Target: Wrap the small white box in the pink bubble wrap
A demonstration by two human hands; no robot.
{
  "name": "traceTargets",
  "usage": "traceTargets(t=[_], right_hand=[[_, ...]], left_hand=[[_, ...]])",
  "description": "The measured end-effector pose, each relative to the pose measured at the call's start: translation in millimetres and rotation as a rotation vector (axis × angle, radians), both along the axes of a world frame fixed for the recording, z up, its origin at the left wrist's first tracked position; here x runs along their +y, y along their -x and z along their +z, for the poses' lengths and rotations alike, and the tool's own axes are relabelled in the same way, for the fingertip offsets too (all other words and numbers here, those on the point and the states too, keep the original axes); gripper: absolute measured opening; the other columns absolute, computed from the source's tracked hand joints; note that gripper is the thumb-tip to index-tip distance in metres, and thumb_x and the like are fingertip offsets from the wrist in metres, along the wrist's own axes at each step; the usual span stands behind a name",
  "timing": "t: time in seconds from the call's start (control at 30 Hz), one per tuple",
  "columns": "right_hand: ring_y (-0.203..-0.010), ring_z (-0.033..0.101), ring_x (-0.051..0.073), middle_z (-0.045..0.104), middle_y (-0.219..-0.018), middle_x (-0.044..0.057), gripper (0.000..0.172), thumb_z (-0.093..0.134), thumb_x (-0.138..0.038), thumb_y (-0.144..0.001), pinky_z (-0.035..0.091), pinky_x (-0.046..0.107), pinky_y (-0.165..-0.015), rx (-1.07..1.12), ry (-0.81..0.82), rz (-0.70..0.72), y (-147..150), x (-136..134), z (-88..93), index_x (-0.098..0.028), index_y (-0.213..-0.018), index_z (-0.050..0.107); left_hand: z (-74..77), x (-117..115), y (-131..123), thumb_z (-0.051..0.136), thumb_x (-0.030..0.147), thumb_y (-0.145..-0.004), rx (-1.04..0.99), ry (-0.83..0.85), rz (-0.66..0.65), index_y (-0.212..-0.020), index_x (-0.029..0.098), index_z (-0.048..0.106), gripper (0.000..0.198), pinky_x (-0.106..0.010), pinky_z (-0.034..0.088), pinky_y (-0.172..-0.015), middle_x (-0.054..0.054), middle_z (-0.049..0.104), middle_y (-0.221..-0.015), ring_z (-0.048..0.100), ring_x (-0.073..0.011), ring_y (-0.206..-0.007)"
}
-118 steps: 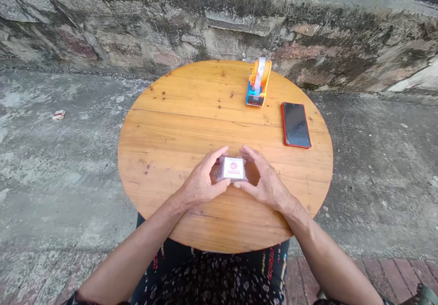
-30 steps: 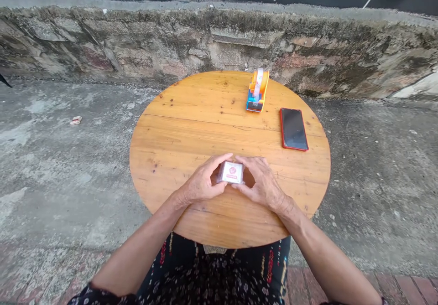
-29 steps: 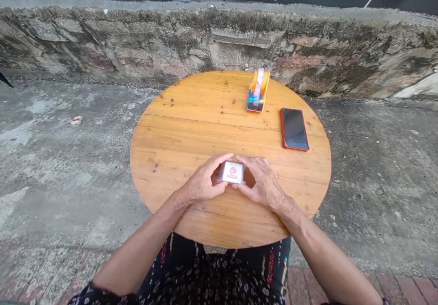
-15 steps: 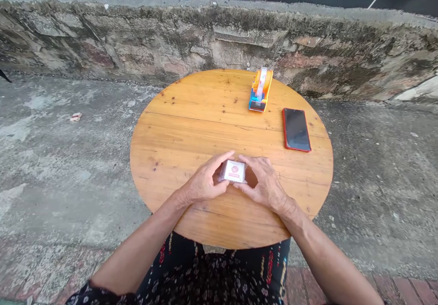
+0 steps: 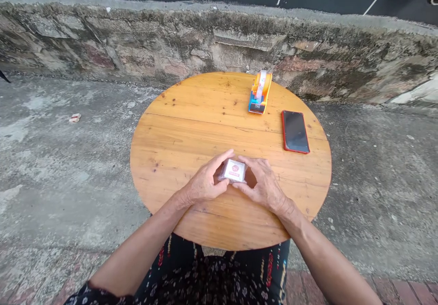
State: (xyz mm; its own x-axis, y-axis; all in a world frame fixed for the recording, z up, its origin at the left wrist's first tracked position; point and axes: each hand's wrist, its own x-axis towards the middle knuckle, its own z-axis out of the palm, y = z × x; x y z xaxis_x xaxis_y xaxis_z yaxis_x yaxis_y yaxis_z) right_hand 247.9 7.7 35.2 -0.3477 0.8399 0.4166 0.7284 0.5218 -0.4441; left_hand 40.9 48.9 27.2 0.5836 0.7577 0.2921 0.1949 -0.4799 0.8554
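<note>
A small white box [image 5: 234,170] with a red emblem and red lettering, wrapped in clear plastic, is at the near middle of the round wooden table [image 5: 185,131]. My left hand [image 5: 209,179] grips its left side, fingers along the far edge and thumb at the near edge. From the right, my right hand [image 5: 262,182] holds it the same way, with the thumb near the front corner. The box's top face shows between the hands; its underside is hidden.
Toward the table's far edge stands a yellow and blue tape dispenser [image 5: 260,91] with a roll of tape. A phone in a red case [image 5: 295,131] lies at the right. Behind the table runs a rough stone wall [image 5: 164,45]. A crumpled scrap [image 5: 75,117] is on the concrete floor.
The view has shifted very slightly. Both hands keep their hold on the white box, which is turned a little between them.
</note>
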Motion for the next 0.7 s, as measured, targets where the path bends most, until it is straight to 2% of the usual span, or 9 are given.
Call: traceTargets(t=[0.13, 0.3, 0.47, 0.57, 0.7], right_hand=[[-0.112, 0.057, 0.030, 0.061, -0.126, 0.013, 0.064, 0.064, -0.049, -0.085, 0.043, 0.050, -0.092, 0.001, -0.013, -0.004, -2.6, -0.6, 1.8, -0.023, -0.138, 0.038], [-0.113, 0.058, 0.028, 0.063, -0.124, 0.010, 0.048, 0.058, -0.046, -0.090, 0.044, 0.049, -0.094, 0.124, 0.007, -0.024, -6.2, -0.9, 5.9, -0.025, -0.132, 0.046], [-0.110, 0.060, 0.027, 0.066, -0.118, 0.008, 0.041, 0.064, -0.042, -0.086, 0.045, 0.048, -0.093, 0.208, 0.021, -0.046, -5.4, 3.1, 5.9, -0.025, -0.122, 0.054], [-0.112, 0.060, 0.027, 0.065, -0.118, 0.008, 0.039, 0.065, -0.040, -0.085, 0.045, 0.048, -0.094, 0.178, 0.031, -0.033, -4.2, 6.8, 9.0, -0.026, -0.120, 0.056], [-0.114, 0.058, 0.026, 0.064, -0.122, 0.008, 0.037, 0.065, -0.035, -0.086, 0.045, 0.048, -0.096, 0.085, 0.093, 0.014, -1.8, 11.1, 22.7, -0.026, -0.121, 0.057]], left_hand=[[2.6, -0.6, 0.8, 0.060, 0.011, -0.071, 0.002, -0.045, 0.021, -0.147, 0.021, 0.031, 0.081, -0.045, 0.042, -0.108, -0.012, 0.048, -0.143, 0.050, -0.0276, -0.127], [1.9, -0.8, 1.0, 0.062, 0.013, -0.072, 0.020, -0.034, 0.042, -0.147, 0.022, 0.031, 0.082, -0.046, 0.043, -0.106, -0.012, 0.051, -0.139, 0.052, -0.0274, -0.125], [-1.0, -0.4, -0.3, 0.062, 0.013, -0.072, 0.016, -0.026, 0.046, -0.147, 0.022, 0.031, 0.081, -0.045, 0.044, -0.106, -0.011, 0.054, -0.137, 0.053, -0.0262, -0.125], [-2.2, -0.3, -0.9, 0.062, 0.013, -0.072, -0.003, -0.020, 0.051, -0.147, 0.023, 0.031, 0.082, -0.045, 0.044, -0.106, -0.011, 0.055, -0.136, 0.053, -0.0262, -0.125], [-5.4, 0.4, -0.9, 0.063, 0.014, -0.071, -0.014, -0.028, 0.052, -0.147, 0.022, 0.031, 0.083, -0.045, 0.043, -0.108, -0.011, 0.055, -0.136, 0.053, -0.0259, -0.125]])
